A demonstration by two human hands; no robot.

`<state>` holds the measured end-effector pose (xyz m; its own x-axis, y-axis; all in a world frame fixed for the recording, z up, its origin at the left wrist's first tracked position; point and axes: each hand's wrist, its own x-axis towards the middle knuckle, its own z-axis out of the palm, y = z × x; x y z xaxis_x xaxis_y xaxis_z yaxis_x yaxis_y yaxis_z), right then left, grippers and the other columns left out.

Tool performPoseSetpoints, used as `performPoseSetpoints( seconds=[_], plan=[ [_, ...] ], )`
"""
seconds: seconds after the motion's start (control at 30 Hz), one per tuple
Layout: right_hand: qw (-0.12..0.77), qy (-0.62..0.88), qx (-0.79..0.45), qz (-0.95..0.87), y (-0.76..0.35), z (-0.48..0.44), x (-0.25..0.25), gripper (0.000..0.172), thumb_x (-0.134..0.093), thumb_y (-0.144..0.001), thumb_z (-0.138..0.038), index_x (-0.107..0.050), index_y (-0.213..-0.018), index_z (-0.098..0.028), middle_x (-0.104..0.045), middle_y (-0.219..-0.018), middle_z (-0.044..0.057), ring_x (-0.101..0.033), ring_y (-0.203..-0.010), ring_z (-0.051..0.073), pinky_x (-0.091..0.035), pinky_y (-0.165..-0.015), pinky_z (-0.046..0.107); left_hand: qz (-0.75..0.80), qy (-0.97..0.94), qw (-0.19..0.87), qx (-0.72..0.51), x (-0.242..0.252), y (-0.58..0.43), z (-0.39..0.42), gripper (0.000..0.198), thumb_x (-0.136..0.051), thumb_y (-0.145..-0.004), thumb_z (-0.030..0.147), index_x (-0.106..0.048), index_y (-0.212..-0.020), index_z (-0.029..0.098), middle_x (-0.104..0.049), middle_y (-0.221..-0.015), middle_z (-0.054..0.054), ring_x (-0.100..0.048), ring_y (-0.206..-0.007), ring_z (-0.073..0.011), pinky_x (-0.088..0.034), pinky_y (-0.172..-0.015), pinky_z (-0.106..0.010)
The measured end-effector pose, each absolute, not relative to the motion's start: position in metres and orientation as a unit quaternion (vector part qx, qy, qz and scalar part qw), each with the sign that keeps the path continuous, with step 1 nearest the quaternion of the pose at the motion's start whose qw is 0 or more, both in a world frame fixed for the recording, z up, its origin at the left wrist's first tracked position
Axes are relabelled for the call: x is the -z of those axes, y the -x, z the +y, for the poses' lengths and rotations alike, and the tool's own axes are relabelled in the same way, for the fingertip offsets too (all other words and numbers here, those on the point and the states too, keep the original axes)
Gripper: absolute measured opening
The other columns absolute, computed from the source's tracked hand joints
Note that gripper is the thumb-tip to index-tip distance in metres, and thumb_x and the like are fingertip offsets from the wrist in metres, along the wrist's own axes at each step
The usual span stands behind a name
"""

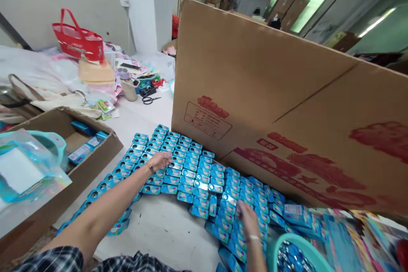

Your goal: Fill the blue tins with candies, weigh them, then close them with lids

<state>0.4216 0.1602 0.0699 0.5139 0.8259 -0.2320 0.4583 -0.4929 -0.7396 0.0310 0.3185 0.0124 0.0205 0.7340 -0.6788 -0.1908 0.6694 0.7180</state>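
Note:
Rows of small blue boxes [188, 173] stand close together on the white table. Many boxes on the left side show a dark round spot on top, while those in the middle and to the right look plain blue there. My left hand [161, 160] reaches over the rows, fingers bunched and pointing down at a box top; whatever is between them is hidden. Over the right-hand rows is my right hand [248, 220], its fingers smeared by motion. Close by it, a turquoise basin [273, 253] holds many shiny blue-and-silver pieces.
A large cardboard carton [255, 72] rises behind the boxes like a wall. At left, an open carton [95, 148] holds several blue boxes and a turquoise basket [59, 142]. Black scissors [149, 100], a beige cup [129, 90] and a red bag [79, 42] lie further back.

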Motion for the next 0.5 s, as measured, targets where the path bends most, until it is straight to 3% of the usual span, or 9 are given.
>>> performPoseSetpoints(
  seconds=[0.13, 0.3, 0.5],
  plan=[
    [0.180, 0.712, -0.416, -0.536, -0.289, 0.255, -0.039, 0.038, -0.064, -0.062, -0.054, -0.057, -0.048, -0.020, -0.057, -0.051, 0.000, -0.058, -0.058, 0.017, -0.048, -0.060, 0.027, 0.593, -0.184, 0.678, -0.393, -0.004, -0.024, 0.304, 0.022, -0.052, -0.094, 0.031, -0.062, -0.104, 0.013, -0.063, -0.079, -0.002, -0.066, -0.072, -0.0118, -0.053, -0.061, -0.022],
    [0.049, 0.700, -0.391, -0.596, -0.179, 0.349, -0.015, 0.037, -0.071, -0.065, -0.026, -0.045, -0.041, -0.017, -0.051, -0.047, -0.001, -0.058, -0.068, 0.016, -0.041, -0.066, 0.025, 0.600, -0.170, 0.665, -0.412, 0.001, -0.014, 0.288, 0.025, -0.062, -0.083, 0.018, -0.061, -0.108, 0.011, -0.066, -0.079, -0.005, -0.068, -0.073, -0.0139, -0.054, -0.062, -0.021],
    [-0.077, 0.723, -0.346, -0.594, -0.154, 0.390, 0.005, 0.040, -0.065, -0.074, -0.027, -0.046, -0.041, -0.014, -0.048, -0.048, -0.001, -0.059, -0.070, 0.018, -0.042, -0.067, 0.027, 0.646, -0.220, 0.623, -0.383, 0.015, -0.001, 0.284, 0.039, -0.069, -0.071, 0.010, -0.059, -0.108, 0.013, -0.064, -0.079, 0.000, -0.068, -0.070, -0.0126, -0.055, -0.067, -0.023]
  ],
)
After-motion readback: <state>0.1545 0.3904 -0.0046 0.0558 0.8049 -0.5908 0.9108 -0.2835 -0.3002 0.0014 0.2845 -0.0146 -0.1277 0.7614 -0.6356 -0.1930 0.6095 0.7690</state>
